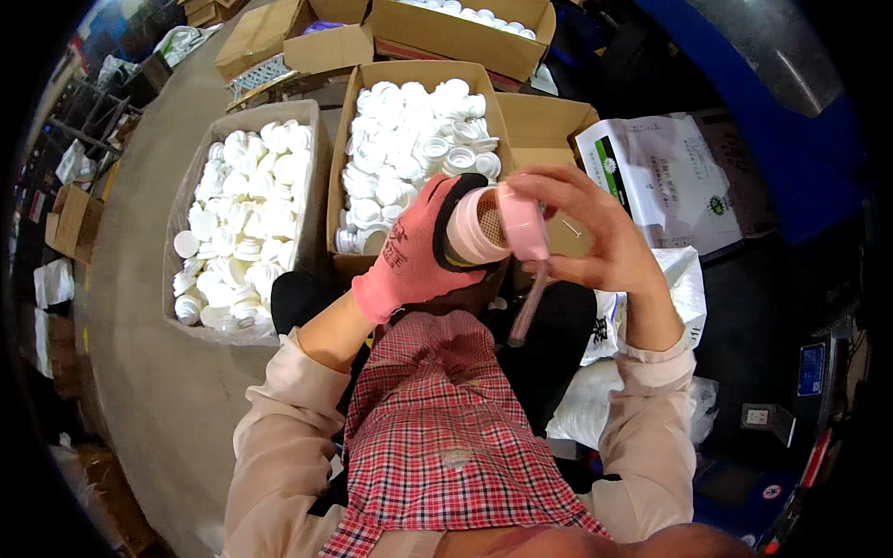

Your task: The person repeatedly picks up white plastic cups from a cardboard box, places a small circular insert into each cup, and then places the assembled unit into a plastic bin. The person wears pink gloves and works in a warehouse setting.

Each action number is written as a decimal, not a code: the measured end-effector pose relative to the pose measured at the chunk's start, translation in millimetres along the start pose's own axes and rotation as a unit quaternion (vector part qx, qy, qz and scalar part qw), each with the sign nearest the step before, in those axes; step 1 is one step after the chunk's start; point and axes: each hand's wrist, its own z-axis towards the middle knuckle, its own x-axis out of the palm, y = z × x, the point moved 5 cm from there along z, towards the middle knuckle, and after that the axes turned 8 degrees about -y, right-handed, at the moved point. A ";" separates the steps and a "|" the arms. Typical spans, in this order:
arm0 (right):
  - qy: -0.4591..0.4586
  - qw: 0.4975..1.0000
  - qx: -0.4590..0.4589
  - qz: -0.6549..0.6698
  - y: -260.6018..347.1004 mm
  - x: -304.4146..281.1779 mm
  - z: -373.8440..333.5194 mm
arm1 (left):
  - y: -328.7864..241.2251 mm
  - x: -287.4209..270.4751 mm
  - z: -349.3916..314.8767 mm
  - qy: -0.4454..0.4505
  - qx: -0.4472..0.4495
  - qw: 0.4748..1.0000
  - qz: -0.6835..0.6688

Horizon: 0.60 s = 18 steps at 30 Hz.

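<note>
My left hand [414, 244], in a pink and black work glove, is wrapped round a bottle with a pale pink collar [473, 238]. The bottle lies tilted, its mouth toward the right, and a mesh strainer [491, 219] shows in the opening. At the mouth, my bare right hand [600, 232] grips a pink lid [525, 223] between thumb and fingers. The lid sits askew against the rim. A pinkish strap [528, 312] hangs down from it. Most of the bottle's body is hidden by the glove.
Beyond my hands stands a cardboard box [423, 71] full of white caps. Left of it is a plastic-lined bin [319, 172] of white lids. Another carton [456, 39] stands behind. White sacks [665, 177] lie at right. A checked apron [446, 409] covers my lap.
</note>
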 end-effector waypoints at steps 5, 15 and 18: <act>0.067 0.988 -0.076 -0.119 16.1 9.7 17.7 | -0.2 0.2 -0.7 0.009 0.002 1.000 -0.028; 0.102 0.973 -0.119 -0.168 31.6 21.8 25.8 | 5.8 -4.8 -5.6 0.037 -0.011 0.994 -0.101; 0.120 0.968 0.078 -0.205 32.7 19.7 32.4 | 7.9 -3.0 -11.8 0.010 -0.001 0.996 -0.083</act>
